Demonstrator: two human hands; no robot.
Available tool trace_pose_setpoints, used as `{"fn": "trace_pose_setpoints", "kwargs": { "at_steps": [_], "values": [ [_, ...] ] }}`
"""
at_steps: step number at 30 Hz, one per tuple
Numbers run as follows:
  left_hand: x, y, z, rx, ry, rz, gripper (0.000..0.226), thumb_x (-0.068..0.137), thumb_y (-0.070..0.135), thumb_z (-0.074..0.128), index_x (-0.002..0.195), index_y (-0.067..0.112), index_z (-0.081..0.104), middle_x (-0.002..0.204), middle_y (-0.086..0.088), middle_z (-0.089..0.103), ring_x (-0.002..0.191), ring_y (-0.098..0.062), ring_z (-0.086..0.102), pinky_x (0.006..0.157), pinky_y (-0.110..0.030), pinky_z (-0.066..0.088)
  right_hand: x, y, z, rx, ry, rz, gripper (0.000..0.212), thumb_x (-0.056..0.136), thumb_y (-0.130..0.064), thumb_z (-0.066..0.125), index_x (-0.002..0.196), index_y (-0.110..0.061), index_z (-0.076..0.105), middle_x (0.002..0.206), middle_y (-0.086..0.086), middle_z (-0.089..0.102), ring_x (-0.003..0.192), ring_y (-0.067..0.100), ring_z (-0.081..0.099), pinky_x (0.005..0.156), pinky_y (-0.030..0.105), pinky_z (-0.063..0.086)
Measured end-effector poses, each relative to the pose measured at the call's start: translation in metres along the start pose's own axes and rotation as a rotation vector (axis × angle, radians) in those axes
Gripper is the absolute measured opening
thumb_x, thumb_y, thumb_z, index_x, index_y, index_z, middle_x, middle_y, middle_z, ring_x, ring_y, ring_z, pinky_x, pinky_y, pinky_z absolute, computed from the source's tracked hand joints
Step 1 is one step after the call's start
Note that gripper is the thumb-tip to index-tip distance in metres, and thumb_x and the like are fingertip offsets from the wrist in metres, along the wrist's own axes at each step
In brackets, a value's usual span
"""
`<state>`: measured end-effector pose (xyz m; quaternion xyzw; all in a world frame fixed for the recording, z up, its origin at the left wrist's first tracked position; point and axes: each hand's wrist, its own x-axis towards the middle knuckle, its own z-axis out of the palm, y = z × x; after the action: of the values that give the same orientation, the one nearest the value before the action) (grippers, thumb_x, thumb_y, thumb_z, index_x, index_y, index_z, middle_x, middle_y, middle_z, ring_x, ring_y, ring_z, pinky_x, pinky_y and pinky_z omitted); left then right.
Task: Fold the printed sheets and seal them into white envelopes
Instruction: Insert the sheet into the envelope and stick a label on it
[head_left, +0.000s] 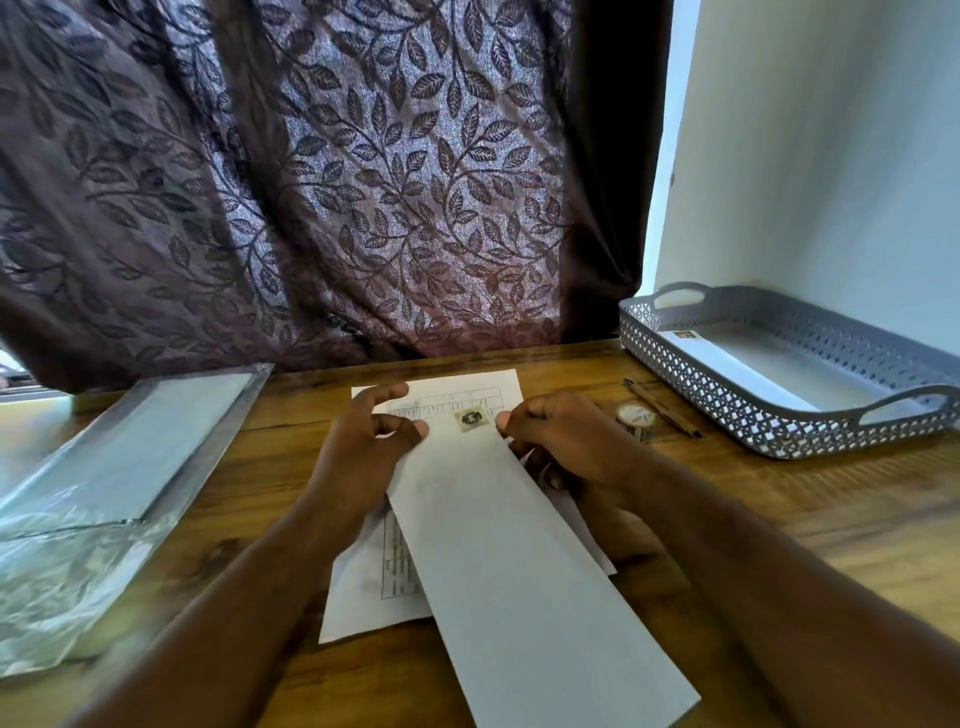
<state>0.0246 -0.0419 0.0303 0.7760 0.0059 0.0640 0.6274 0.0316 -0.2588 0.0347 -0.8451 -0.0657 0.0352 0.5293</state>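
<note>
A dark leaf-patterned curtain (363, 182) hangs at twelve o'clock, behind the wooden table (810, 525). At nine o'clock from the middle lies a clear plastic packet (130, 452). At two o'clock stands a grey perforated tray (727, 418).

The white envelope (519, 561) is in the middle, lying over the printed sheet (363, 608) and hiding most of it. Its long axis runs from five o'clock to eleven o'clock.

The left hand (363, 452) pinches its left edge and the right hand (566, 441) grips its right edge, both at the far end.

Between the right hand and the tray lie a pen (662, 408) and a tape roll (635, 415). A small stamp (471, 419) sits at the envelope's far end.
</note>
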Motion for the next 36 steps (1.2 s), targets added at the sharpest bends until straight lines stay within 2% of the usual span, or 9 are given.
{"fn": "trace_pose_setpoints", "kwargs": {
  "at_steps": [4, 7, 9, 14, 19, 22, 26, 30, 36],
  "values": [
    [0.001, 0.007, -0.004, -0.254, 0.052, -0.057, 0.034, 0.093, 0.01, 0.068, 0.125, 0.018, 0.063, 0.102, -0.009, 0.074, 0.078, -0.018, 0.075, 0.059, -0.028, 0.059, -0.001, 0.0, -0.002, 0.105, -0.095, 0.029, 0.026, 0.092, -0.021, 0.073, 0.115, -0.008, 0.071, 0.096, 0.011, 0.075, 0.061, 0.016, 0.063, 0.047, 0.025, 0.047],
    [-0.008, 0.011, -0.003, -0.414, -0.024, -0.152, 0.022, 0.101, 0.024, 0.056, 0.118, 0.014, 0.065, 0.104, -0.013, 0.076, 0.081, -0.023, 0.075, 0.062, -0.033, 0.06, 0.001, 0.001, -0.003, 0.242, -0.025, 0.016, 0.021, 0.09, -0.015, 0.072, 0.11, -0.008, 0.072, 0.101, 0.013, 0.077, 0.083, 0.031, 0.073, 0.068, 0.037, 0.061],
    [-0.017, 0.013, 0.0, -0.478, -0.116, -0.204, 0.027, 0.104, 0.03, 0.049, 0.116, 0.013, 0.065, 0.105, -0.013, 0.076, 0.09, -0.028, 0.075, 0.065, -0.035, 0.062, 0.001, 0.002, -0.006, 0.332, 0.055, -0.004, 0.015, 0.092, -0.012, 0.07, 0.106, -0.007, 0.073, 0.097, 0.011, 0.078, 0.09, 0.032, 0.075, 0.079, 0.044, 0.06],
    [-0.03, 0.013, 0.013, -0.456, -0.346, -0.218, 0.028, 0.1, 0.021, 0.054, 0.127, 0.015, 0.061, 0.114, -0.011, 0.074, 0.103, -0.031, 0.072, 0.082, -0.046, 0.061, 0.001, 0.003, -0.011, 0.374, 0.196, -0.047, 0.01, 0.096, -0.011, 0.065, 0.099, -0.006, 0.073, 0.088, 0.007, 0.079, 0.071, 0.021, 0.074, 0.051, 0.027, 0.052],
    [-0.033, 0.012, 0.015, -0.406, -0.458, -0.249, 0.029, 0.095, 0.014, 0.06, 0.124, 0.015, 0.063, 0.115, -0.012, 0.074, 0.104, -0.033, 0.072, 0.089, -0.051, 0.057, -0.001, 0.001, -0.016, 0.387, 0.258, -0.063, 0.013, 0.097, -0.013, 0.065, 0.094, -0.002, 0.071, 0.08, 0.007, 0.078, 0.061, 0.017, 0.071, 0.048, 0.025, 0.051],
    [-0.028, 0.012, 0.014, -0.414, -0.334, -0.172, 0.028, 0.097, 0.016, 0.058, 0.124, 0.014, 0.063, 0.113, -0.011, 0.075, 0.103, -0.032, 0.072, 0.086, -0.049, 0.059, -0.002, -0.002, -0.015, 0.447, 0.192, -0.063, 0.023, 0.097, -0.024, 0.066, 0.094, -0.003, 0.073, 0.084, 0.015, 0.076, 0.07, 0.028, 0.069, 0.061, 0.035, 0.057],
    [-0.022, 0.014, 0.01, -0.466, -0.101, -0.088, 0.019, 0.1, 0.016, 0.055, 0.117, 0.022, 0.063, 0.105, -0.003, 0.077, 0.094, -0.027, 0.075, 0.072, -0.042, 0.062, -0.008, -0.005, -0.016, 0.359, -0.099, 0.012, 0.028, 0.093, -0.029, 0.07, 0.107, -0.005, 0.073, 0.106, 0.017, 0.076, 0.101, 0.04, 0.072, 0.089, 0.052, 0.059],
    [-0.016, 0.012, 0.001, -0.507, 0.056, -0.06, 0.016, 0.1, 0.014, 0.057, 0.109, 0.023, 0.065, 0.1, 0.0, 0.078, 0.089, -0.025, 0.075, 0.075, -0.045, 0.061, -0.02, -0.015, -0.012, 0.171, -0.193, 0.076, 0.029, 0.093, -0.024, 0.071, 0.117, -0.009, 0.067, 0.107, 0.014, 0.075, 0.098, 0.035, 0.073, 0.06, 0.036, 0.058],
    [-0.014, 0.012, 0.001, -0.533, 0.058, -0.081, 0.017, 0.101, 0.012, 0.054, 0.109, 0.022, 0.065, 0.097, 0.0, 0.078, 0.088, -0.023, 0.075, 0.073, -0.043, 0.061, -0.031, -0.011, -0.007, 0.196, -0.012, 0.063, 0.021, 0.098, -0.022, 0.064, 0.11, -0.005, 0.064, 0.093, 0.012, 0.078, 0.072, 0.032, 0.075, 0.05, 0.029, 0.053]
  ]
}}
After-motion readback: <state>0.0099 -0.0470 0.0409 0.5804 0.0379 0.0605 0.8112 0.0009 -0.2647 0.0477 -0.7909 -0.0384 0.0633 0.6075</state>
